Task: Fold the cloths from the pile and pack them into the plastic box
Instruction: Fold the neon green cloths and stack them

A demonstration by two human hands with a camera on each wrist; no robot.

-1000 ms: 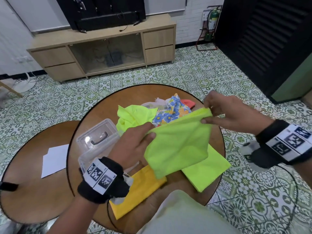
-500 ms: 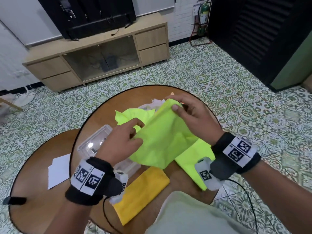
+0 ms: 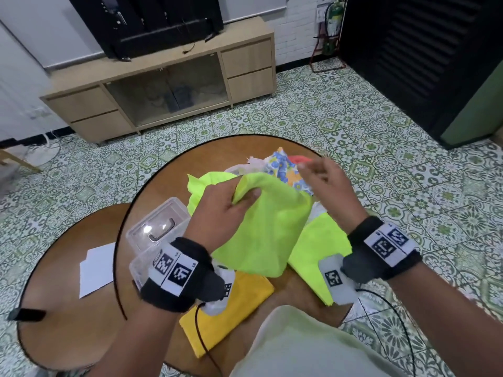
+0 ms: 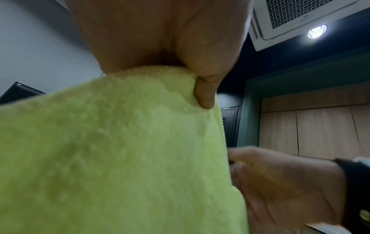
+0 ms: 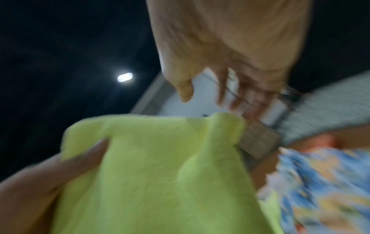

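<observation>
Lime cloth [image 3: 269, 227] pinched only by left hand [image 3: 217, 213]; right hand [image 3: 324, 186] loose, empty. Risk: fold slips apart, single-corner grip lets halves misalign.

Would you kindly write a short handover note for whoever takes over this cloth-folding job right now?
Left hand: grips the top edge of the lime cloth, held up over the table.
Right hand: open, off the cloth, holds nothing.
Plastic box: lid on, at the table's left.
Done: a yellow cloth and another lime cloth lie flat near the front edge.
Left: finish this fold, fold the pile behind, open the box, pack everything.
</observation>
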